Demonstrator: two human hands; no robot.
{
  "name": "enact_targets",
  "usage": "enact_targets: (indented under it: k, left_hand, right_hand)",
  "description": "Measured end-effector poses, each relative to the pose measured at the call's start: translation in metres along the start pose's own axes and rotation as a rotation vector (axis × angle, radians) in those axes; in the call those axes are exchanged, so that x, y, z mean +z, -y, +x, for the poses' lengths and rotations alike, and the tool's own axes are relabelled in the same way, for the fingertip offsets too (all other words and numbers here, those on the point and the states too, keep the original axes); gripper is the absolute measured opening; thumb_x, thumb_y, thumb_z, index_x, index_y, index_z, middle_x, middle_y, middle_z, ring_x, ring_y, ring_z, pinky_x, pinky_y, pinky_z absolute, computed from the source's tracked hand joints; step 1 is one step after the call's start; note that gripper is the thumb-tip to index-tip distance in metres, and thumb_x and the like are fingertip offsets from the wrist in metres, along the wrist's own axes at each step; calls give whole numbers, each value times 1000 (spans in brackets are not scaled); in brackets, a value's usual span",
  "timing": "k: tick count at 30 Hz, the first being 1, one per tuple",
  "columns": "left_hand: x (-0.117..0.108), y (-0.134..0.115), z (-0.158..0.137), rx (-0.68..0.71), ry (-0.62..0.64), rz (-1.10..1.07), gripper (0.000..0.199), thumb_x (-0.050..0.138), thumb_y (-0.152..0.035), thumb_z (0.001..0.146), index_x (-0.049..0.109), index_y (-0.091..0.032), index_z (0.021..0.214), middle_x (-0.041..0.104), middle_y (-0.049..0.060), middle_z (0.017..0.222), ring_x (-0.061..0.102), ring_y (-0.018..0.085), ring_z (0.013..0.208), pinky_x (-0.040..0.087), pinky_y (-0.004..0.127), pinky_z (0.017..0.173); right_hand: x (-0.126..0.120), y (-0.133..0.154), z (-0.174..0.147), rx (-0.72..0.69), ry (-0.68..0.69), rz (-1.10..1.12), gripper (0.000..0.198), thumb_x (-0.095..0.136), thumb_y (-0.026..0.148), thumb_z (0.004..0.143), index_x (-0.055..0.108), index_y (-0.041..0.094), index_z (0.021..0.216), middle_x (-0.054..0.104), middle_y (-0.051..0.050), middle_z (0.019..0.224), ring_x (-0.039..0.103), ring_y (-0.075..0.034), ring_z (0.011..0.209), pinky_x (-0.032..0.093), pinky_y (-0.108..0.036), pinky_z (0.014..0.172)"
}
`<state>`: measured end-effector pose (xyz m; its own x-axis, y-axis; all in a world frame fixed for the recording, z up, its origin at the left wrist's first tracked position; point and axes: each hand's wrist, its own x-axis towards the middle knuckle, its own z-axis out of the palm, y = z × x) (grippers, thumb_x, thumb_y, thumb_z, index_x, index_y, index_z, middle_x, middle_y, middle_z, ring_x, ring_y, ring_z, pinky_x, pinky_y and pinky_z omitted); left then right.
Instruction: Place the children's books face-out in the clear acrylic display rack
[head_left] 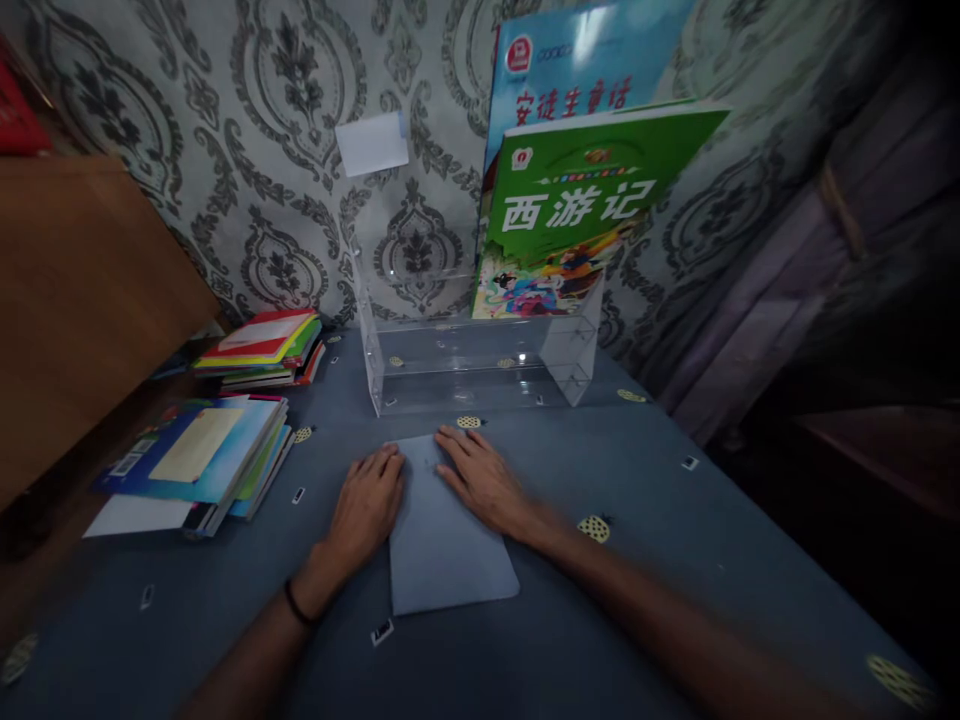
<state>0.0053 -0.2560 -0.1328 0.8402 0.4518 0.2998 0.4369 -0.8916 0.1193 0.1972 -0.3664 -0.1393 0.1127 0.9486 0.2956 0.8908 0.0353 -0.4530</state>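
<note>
A thin, pale grey-blue booklet [450, 560] with a rounded near corner lies flat on the table in front of me. My left hand [367, 505] rests at its left edge, fingers close together and slightly bent, the fingertips near the far left corner. On the right side of the booklet lies my right hand [484, 483], with its fingers stretched out near the far edge. Neither hand lifts anything. Beyond them stands a clear acrylic book rack [375, 365], with a green book [577, 200] upright at its right side and a blue book [577, 60] behind that.
To the left are a near stack of books [247, 450] and a farther stack [277, 345]. A white card [373, 145] is at the back, above the rack's left side. A brown wooden panel [82, 300] stands far left, and a curtain [795, 270] hangs right of the table [637, 640].
</note>
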Motion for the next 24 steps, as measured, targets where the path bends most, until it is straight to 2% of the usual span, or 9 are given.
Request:
enact_targets:
  k: [4, 7, 10, 15, 24]
  left_hand:
    - [0, 1, 0, -1, 13, 1, 28, 42, -19, 101, 58, -20, 124, 63, 14, 137, 61, 28, 125, 50, 47, 102]
    - [-1, 3, 1, 39, 19, 3, 33, 40, -18, 101, 57, -18, 130, 61, 15, 142, 57, 28, 133, 46, 51, 108]
    - [-3, 5, 6, 112, 73, 21, 44, 37, -11, 98, 54, -17, 138, 57, 16, 147, 53, 27, 138, 38, 56, 116]
    - [-5, -2, 24, 219, 171, 35, 61, 37, 1, 86, 51, -15, 144, 53, 16, 151, 51, 24, 140, 36, 53, 119]
    - [1, -26, 42, 331, 227, -5, 70, 39, 4, 83, 48, -21, 148, 52, 12, 153, 46, 24, 144, 37, 53, 119]
  right_hand:
    - [-1, -13, 1, 39, -35, 131, 44, 38, 32, 104, 56, 15, 140, 59, -16, 145, 52, -27, 138, 33, -55, 120]
    - [-3, -23, 5, 64, -80, 262, 42, 37, 34, 104, 57, 20, 138, 63, -12, 140, 56, -26, 133, 40, -53, 116]
    - [-7, -28, 8, 89, -93, 356, 43, 37, 36, 104, 58, 20, 136, 65, -12, 137, 59, -25, 130, 46, -50, 111]
    - [-11, -28, 11, 88, -103, 409, 42, 38, 38, 104, 59, 19, 134, 66, -12, 136, 61, -24, 128, 47, -48, 110]
    - [-13, -26, 9, 57, -119, 427, 41, 39, 37, 104, 60, 18, 133, 68, -13, 132, 62, -24, 125, 48, -45, 108]
